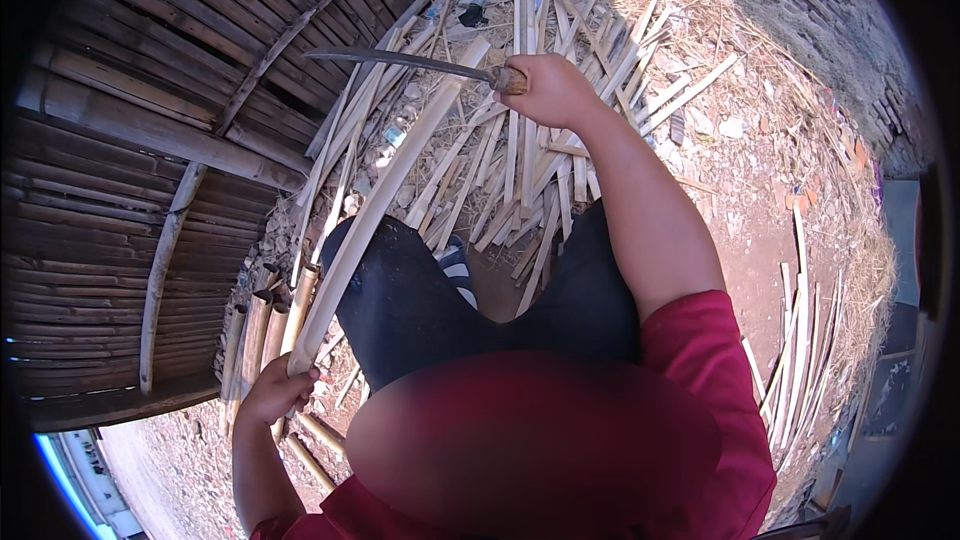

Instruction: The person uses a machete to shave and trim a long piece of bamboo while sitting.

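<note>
Hands both closed: left hand (275,390) grips long bamboo strip (385,190), right hand (548,90) grips knife (420,62) raised over split slats (520,170).

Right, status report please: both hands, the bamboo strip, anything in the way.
Left hand gripping the long bamboo strip at its near end. Right hand raised, holding a curved blade. Strip lies across the left knee. Split bamboo pile underfoot.

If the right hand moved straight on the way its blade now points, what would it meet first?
The right hand holds a long knife pointing to the person's left. Continuing that way, the tip would probably first reach the woven bamboo wall, though depth is unclear.
</note>
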Demonstrator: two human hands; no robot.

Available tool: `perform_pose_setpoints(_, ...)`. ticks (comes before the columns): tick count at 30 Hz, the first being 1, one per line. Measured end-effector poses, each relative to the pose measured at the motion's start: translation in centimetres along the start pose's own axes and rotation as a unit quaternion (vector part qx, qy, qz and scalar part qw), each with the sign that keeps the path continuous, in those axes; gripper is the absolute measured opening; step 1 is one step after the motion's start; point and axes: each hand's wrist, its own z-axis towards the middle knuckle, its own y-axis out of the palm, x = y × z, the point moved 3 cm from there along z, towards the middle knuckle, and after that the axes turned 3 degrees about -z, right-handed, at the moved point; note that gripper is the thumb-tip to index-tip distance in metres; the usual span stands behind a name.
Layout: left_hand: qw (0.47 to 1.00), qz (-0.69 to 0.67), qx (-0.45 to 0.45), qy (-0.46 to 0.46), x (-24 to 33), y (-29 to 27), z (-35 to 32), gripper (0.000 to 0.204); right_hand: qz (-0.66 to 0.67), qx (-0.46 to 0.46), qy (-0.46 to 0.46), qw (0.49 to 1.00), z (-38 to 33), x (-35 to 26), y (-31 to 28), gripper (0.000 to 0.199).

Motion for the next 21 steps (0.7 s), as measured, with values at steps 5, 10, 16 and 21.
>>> perform_pose_setpoints(5,0.992,0.109,0.001,-0.067,9.9,-5.1,2.2,0.036,0.028,0.033,0.034,0.998,0.1,2.6,-1.4,0.041)
perform_pose_setpoints(10,0.946,0.284,0.029,-0.153,18.0,-5.0,5.0,0.039,0.031,0.018,0.045,0.998,0.1,3.9,-1.5,0.043)
perform_pose_setpoints(16,0.888,0.435,0.149,-0.028,22.3,-8.0,6.5,0.036,0.006,-0.005,0.006,1.000,0.0,4.1,-1.1,0.042)
perform_pose_setpoints(21,0.873,0.440,0.200,0.059,28.2,-7.9,3.2,0.043,0.000,-0.022,-0.031,0.999,0.1,3.4,-0.8,0.041)
